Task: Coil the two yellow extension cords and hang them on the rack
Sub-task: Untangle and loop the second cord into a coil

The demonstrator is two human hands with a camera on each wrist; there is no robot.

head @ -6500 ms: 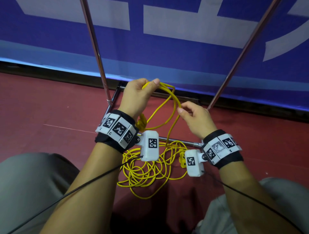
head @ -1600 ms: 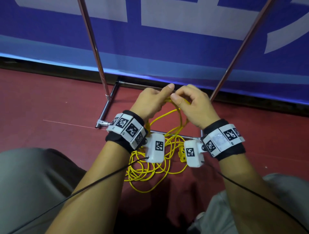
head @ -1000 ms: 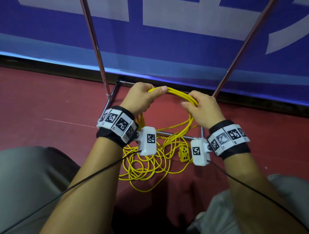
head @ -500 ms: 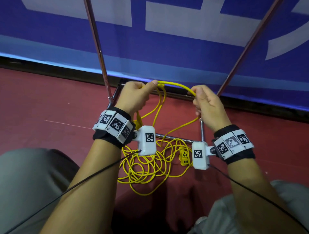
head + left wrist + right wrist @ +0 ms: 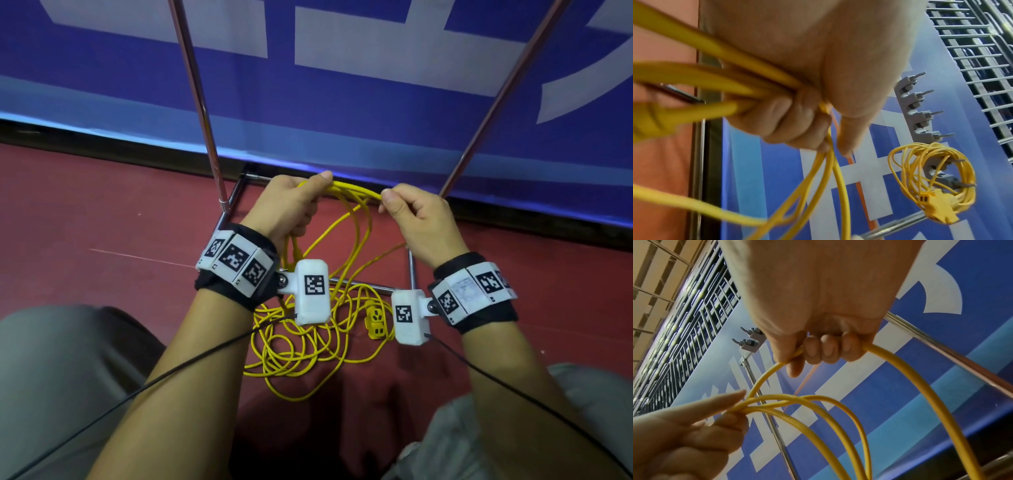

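Head view: left hand (image 5: 286,209) gripping several gathered loops of a thin yellow extension cord (image 5: 356,226), thumb lying along the top of the bundle. Right hand (image 5: 419,219) pinching one strand of the same cord between thumb and curled fingers, just to the right of the left hand, a short arc of cord bridging the two. Hanging below both hands, a few loose loops; lying beneath the wrists on the red floor (image 5: 85,219), an uncoiled tangle with a yellow socket end (image 5: 376,320). Standing beyond the hands, a chrome tube rack (image 5: 205,113) before a blue and white banner (image 5: 342,102).

Left wrist view: hanging above and past the fingers, a second coiled yellow cord (image 5: 931,175) looped over a grey peg strip (image 5: 918,113).
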